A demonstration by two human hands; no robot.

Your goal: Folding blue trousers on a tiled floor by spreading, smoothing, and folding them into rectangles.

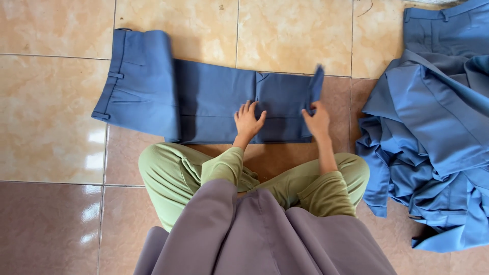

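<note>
A pair of blue trousers lies flat on the tiled floor straight in front of the seated person, its waistband end to the person's left and its leg end to the right, where the cloth has been doubled back over itself. The left hand rests palm down on the folded part, fingers spread and grasping nothing, pressing the fabric against the tiles. The right hand is just beside it at the leg end, its fingers pinched on the trouser hem, which stands lifted off the rest of the cloth. Both arms come out of olive-green sleeves, and a mauve garment drapes over the person's lap at the bottom of the view. To the person's right, well apart from the laid-out trousers, a heap of blue garments of the same colour sits crumpled on the floor, with one waistband showing at its top edge. The floor is glossy ceramic: pale cream marbled tiles further from the person and darker reddish-brown ones nearer, with thin grout lines between them and bright patches of reflected light on the left side.
</note>
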